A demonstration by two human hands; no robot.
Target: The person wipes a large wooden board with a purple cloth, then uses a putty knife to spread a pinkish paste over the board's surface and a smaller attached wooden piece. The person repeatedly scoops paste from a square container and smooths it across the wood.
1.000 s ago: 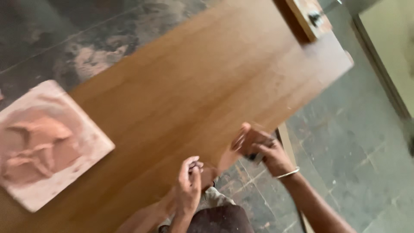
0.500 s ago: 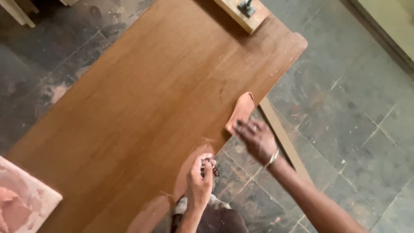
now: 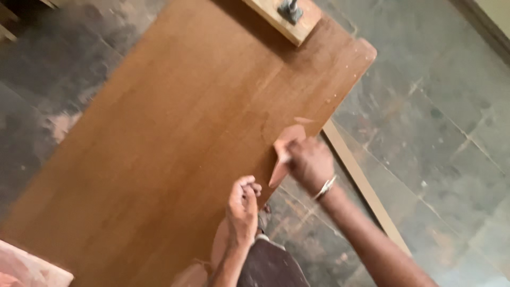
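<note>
Right hand (image 3: 311, 163) — fingers closed on one reddish sandpaper sheet (image 3: 284, 151) at the edge of one wooden board (image 3: 186, 138). Left hand (image 3: 243, 207) curled, contents indeterminable. One clamp block (image 3: 284, 18) at far end; one wooden strip (image 3: 366, 191) on the floor.

At the brown wooden board's (image 3: 175, 138) near edge, the right hand (image 3: 309, 163) presses a reddish sheet of sandpaper (image 3: 284, 146) over the edge, while the left hand (image 3: 243, 208) rests just beside it.
</note>
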